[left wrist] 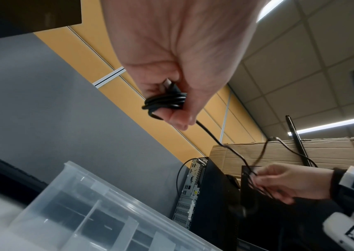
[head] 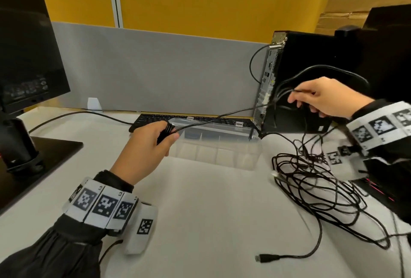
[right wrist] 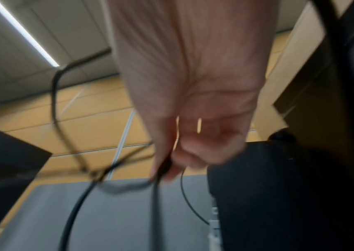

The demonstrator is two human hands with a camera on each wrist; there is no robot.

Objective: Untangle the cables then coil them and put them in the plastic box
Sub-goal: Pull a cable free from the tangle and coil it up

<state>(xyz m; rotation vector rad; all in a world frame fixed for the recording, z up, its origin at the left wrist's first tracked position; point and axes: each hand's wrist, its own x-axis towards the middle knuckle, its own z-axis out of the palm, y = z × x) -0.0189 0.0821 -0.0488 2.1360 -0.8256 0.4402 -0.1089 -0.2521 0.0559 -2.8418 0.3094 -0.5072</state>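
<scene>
My left hand grips a small tight coil of black cable wound round its fingers; in the left wrist view the coil shows a plug end tucked in the fist. The cable runs taut from it over the clear plastic box to my right hand, raised by the computer tower. The right hand pinches several black strands between thumb and fingers. A loose tangle of black cables lies on the table at the right, one plug end lying near the front.
A black keyboard lies behind the box. The black computer tower stands at the back right, a monitor with its stand at the left. A grey partition backs the white table.
</scene>
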